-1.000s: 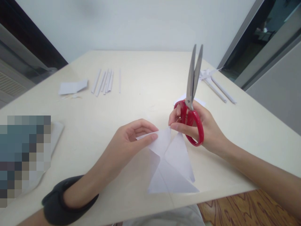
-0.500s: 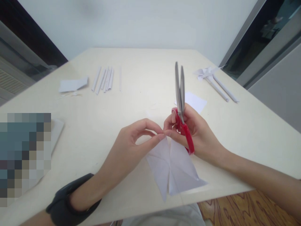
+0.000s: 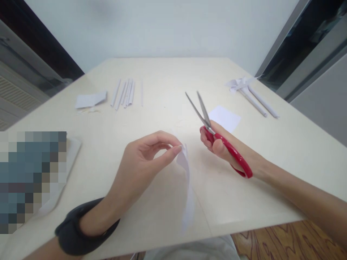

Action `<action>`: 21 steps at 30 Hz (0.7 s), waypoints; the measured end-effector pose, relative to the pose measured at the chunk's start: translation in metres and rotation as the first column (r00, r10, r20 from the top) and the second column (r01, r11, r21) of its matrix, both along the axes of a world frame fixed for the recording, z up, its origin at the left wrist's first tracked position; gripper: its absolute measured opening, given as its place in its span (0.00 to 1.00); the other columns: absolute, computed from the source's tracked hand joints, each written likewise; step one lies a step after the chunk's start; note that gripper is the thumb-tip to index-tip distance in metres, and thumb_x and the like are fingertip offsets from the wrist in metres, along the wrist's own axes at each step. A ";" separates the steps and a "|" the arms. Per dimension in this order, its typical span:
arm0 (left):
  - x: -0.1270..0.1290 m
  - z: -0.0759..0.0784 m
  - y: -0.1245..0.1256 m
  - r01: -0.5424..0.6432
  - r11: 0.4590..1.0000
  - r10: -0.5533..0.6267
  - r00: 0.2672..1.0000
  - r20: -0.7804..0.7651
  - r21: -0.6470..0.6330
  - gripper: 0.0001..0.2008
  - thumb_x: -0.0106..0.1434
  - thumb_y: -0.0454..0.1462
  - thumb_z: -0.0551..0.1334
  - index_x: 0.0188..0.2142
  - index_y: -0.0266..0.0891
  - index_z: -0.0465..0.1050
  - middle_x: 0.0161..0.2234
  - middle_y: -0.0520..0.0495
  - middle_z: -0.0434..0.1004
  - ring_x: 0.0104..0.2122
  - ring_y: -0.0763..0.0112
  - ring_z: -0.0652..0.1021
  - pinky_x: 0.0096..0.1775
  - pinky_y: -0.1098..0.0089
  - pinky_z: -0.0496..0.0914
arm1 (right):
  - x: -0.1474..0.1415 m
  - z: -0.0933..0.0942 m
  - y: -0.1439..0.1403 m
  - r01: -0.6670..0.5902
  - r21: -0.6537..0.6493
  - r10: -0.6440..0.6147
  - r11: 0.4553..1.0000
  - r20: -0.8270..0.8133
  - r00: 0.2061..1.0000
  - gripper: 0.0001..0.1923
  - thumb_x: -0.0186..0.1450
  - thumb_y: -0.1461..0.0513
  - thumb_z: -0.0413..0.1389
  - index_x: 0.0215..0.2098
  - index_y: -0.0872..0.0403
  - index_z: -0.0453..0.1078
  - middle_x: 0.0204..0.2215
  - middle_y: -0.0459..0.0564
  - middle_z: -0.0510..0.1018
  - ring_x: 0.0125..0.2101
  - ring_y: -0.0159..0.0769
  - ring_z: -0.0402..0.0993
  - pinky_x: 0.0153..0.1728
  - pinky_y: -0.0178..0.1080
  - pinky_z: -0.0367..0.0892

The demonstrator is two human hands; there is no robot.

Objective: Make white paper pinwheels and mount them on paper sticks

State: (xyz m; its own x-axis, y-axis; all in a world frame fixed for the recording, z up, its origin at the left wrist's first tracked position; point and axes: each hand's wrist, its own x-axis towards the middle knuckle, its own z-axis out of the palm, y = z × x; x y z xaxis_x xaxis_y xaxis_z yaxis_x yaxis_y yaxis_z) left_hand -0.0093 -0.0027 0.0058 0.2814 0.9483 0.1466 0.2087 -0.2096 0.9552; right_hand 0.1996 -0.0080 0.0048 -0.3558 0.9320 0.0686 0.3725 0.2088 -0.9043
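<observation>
Between thumb and forefinger, my left hand [image 3: 151,155] pinches a sheet of white paper [image 3: 189,187] by its upper corner. The sheet hangs down nearly edge-on, its lower end blurred. My right hand [image 3: 221,142] is wrapped round a pair of scissors [image 3: 233,151] with red handles. Their metal blades are spread apart and point up and to the left, clear of the paper. Just behind my right hand lies a white square of paper [image 3: 226,117] on the table.
Several rolled paper tubes [image 3: 127,93] lie at the back left, beside a folded paper piece [image 3: 90,100]. Two more tubes with a folded paper shape [image 3: 240,85] rest at the back right. A pixelated item [image 3: 32,173] occupies the left side of the table [image 3: 168,72].
My right hand has let go of the paper and drawn back to the right, and the scissors' blades have spread and tilted left. The sheet has turned from face-on to edge-on.
</observation>
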 end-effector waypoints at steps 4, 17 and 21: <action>0.000 -0.004 -0.002 -0.032 0.999 0.031 0.995 0.094 0.014 0.02 0.57 0.33 0.63 0.30 0.42 0.75 0.33 0.51 0.77 0.36 0.69 0.76 0.42 0.71 0.70 | -0.005 0.000 -0.003 -0.014 0.061 0.001 0.998 0.215 0.977 0.18 0.57 0.51 0.58 0.30 0.51 0.54 0.24 0.41 0.62 0.24 0.29 0.56 0.24 0.34 0.55; 0.001 -0.006 -0.005 -0.089 0.993 0.085 0.995 0.060 0.075 0.01 0.56 0.34 0.64 0.29 0.42 0.75 0.32 0.50 0.77 0.35 0.68 0.76 0.41 0.67 0.71 | -0.009 -0.002 -0.008 0.036 0.189 -0.095 0.981 0.312 0.945 0.17 0.57 0.54 0.59 0.29 0.51 0.54 0.24 0.42 0.65 0.22 0.29 0.58 0.22 0.34 0.56; 0.003 -0.004 -0.005 -0.086 0.991 0.081 0.995 0.061 0.102 0.04 0.57 0.32 0.63 0.30 0.43 0.74 0.32 0.52 0.76 0.35 0.69 0.75 0.41 0.69 0.70 | -0.011 0.002 -0.013 0.022 0.208 -0.095 0.978 0.346 0.934 0.17 0.56 0.54 0.59 0.31 0.51 0.55 0.26 0.43 0.66 0.23 0.29 0.59 0.22 0.35 0.56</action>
